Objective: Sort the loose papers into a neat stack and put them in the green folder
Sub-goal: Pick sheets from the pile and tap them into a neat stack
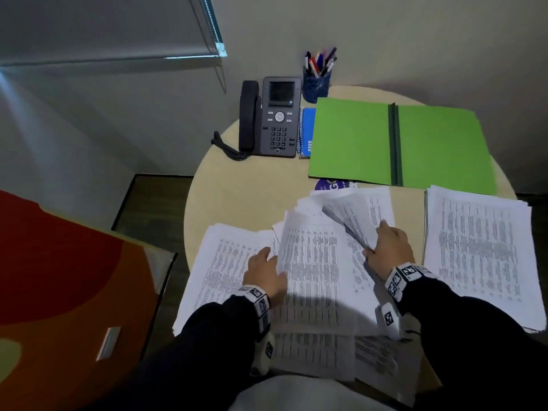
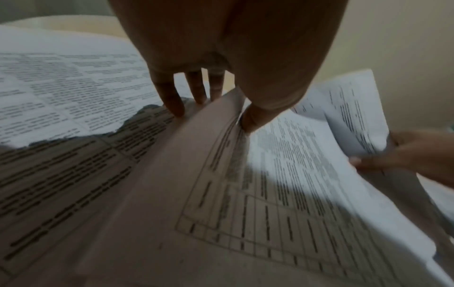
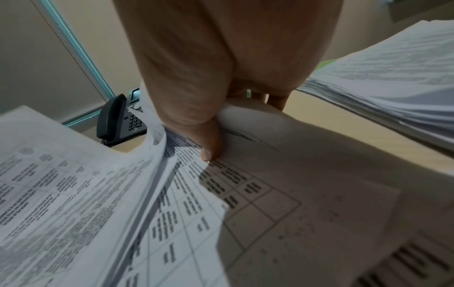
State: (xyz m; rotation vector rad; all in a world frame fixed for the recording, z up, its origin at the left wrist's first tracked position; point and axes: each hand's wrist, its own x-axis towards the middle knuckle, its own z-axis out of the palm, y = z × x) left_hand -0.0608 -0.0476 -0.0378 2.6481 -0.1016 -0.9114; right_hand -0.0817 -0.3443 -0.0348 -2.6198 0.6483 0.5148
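The green folder (image 1: 353, 140) lies open at the back of the round table (image 1: 237, 197). Loose printed papers (image 1: 314, 292) are spread over the near middle. My left hand (image 1: 274, 264) pinches the left edge of one raised sheet (image 2: 216, 174) between thumb and fingers (image 2: 172, 99). My right hand (image 1: 378, 243) grips a bundle of several sheets (image 1: 353, 219), lifted and fanned, with the thumb (image 3: 211, 149) on top and the fingers beneath. A squared stack of papers (image 1: 477, 256) lies at the right, below the folder.
A desk phone (image 1: 272, 117) stands at the back left, with a blue spiral notebook (image 1: 307, 132) beside it and a pen cup (image 1: 315, 84) behind. A purple disc (image 1: 329, 184) peeks out under the folder's front edge. An orange-red panel (image 1: 59, 277) stands left of the table.
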